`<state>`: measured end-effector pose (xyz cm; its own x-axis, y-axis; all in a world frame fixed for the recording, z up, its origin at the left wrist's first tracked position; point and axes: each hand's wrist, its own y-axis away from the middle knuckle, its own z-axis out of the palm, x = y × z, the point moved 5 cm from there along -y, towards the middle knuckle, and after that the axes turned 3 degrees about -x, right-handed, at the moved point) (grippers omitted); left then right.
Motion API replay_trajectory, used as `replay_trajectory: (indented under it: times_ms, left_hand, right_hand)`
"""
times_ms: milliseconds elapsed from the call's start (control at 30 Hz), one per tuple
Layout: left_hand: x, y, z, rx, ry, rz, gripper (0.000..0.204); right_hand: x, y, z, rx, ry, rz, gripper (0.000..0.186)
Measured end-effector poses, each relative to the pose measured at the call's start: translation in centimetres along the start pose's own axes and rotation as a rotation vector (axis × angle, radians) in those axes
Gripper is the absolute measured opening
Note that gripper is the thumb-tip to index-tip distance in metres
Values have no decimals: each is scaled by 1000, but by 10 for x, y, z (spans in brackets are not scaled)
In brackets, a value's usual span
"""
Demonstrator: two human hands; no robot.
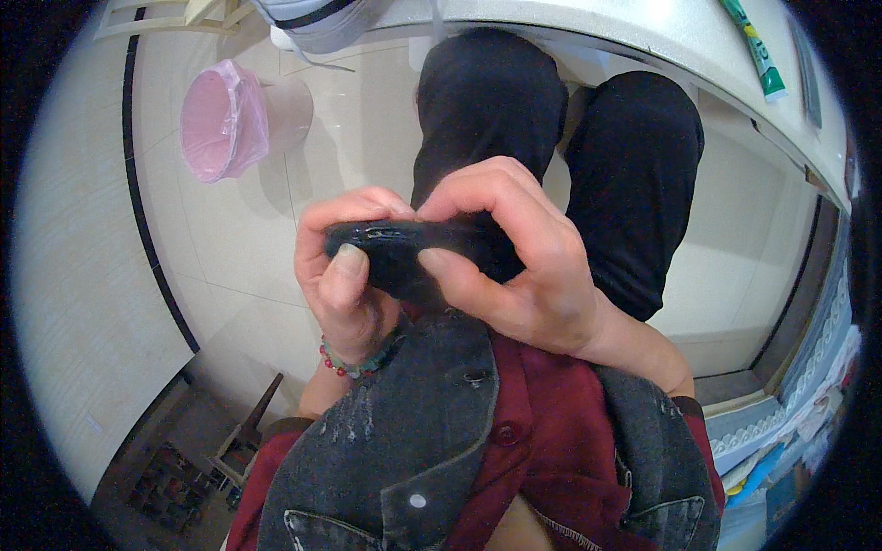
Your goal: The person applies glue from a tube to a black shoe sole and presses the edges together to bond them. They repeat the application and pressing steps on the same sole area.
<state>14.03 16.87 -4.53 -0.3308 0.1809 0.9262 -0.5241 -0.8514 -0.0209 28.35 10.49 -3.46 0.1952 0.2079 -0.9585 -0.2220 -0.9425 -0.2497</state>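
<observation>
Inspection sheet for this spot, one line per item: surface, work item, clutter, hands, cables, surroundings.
Surface: white tabletop at upper right, only partly in view.
Work item: dark glossy object, held above the lap; exact kind unclear.
Clutter: green tube on the tabletop; white item with a black stripe at the upper edge, cut off by the frame.
Hands: left hand and right hand both grip the object; bead bracelet on the left wrist.
Cables: no cable made out; blurred edges leave this uncertain.
Surroundings: pale tiled floor; pink-lined bin at upper left.
</observation>
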Motion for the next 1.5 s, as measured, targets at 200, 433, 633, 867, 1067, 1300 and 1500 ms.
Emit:
replay_trajectory:
  times_ms: [200,433,633,867,1067,1300,1500]
  left_hand:
    - [-2,-1,-6,34,10,-20,32]
    - [9,-7,-13,63,154,52,31]
    - [14,-5,-16,76,207,61,31]
    - [18,-1,-18,20,263,83,31]
    - [20,7,-17,48,278,74,29]
    - [22,7,-12,-18,302,89,30]
    - [21,3,-11,-51,272,127,30]
  right_hand:
    - [4,1,1,-23,-61,56,30]
    - [-10,-16,8,6,-92,-42,28]
    - [-23,-24,12,7,-16,-79,27]
    - [-32,-21,17,-5,-1,-89,27]
    - [-36,-16,19,-7,16,-94,27]
    - [-34,-10,22,-25,-64,-26,28]
    - [-32,-8,20,-38,-77,21,31]
